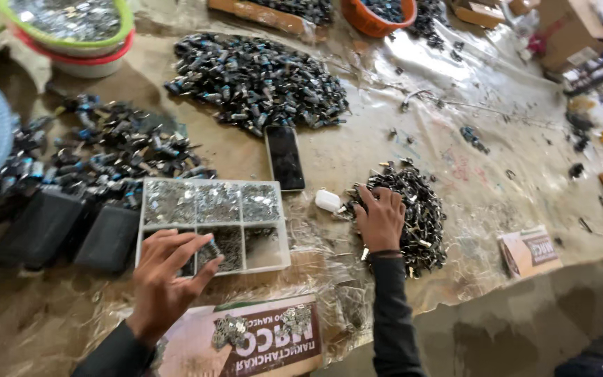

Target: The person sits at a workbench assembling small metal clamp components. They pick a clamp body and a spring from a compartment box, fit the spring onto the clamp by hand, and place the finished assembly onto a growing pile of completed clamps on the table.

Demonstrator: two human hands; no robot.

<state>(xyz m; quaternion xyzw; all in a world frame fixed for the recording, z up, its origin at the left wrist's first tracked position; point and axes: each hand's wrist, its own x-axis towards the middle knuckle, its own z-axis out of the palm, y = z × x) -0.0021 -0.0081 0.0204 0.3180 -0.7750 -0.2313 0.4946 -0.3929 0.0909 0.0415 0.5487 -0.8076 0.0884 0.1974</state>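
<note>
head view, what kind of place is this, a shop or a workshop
Probably a small hand-assembly or sorting workshop: heaps of small dark parts lie on a plastic-covered table, beside a clear compartment tray of tiny metal pieces and basins of more.

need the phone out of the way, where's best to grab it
Pinch the black phone across its two long edges from above. It lies flat, screen up, its near short end against the clear compartment box, so its sides are freer.

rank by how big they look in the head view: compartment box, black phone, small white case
1. compartment box, clearly largest
2. black phone
3. small white case, smallest
All lie at a similar distance, so the order is safe.
</note>
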